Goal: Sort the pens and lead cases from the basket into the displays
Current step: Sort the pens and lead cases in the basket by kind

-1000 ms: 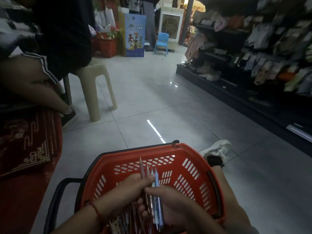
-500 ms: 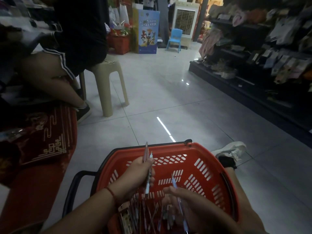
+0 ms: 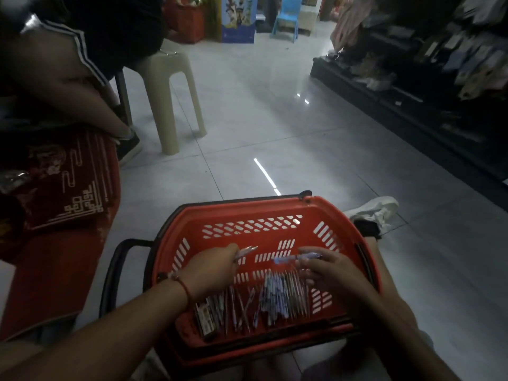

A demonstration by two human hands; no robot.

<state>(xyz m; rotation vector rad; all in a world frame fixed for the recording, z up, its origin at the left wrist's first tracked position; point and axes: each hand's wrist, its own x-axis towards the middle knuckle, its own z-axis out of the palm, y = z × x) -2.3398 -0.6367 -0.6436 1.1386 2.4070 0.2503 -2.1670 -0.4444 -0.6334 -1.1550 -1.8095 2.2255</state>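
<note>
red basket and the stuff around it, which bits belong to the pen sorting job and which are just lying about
Part of the job:
red plastic shopping basket
loose heap of pens on its floor
pinkish pen in the left hand
blue pen in the right hand

Just lying about:
beige plastic stool
small blue plastic chair
red patterned cloth

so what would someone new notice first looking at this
Most likely the red basket on the floor in the lower middle, with loose pens heaped on its bottom. Above them, the left hand holds a pale pen and the right hand a blue pen. At upper left, another person sits on a beige stool.
</note>
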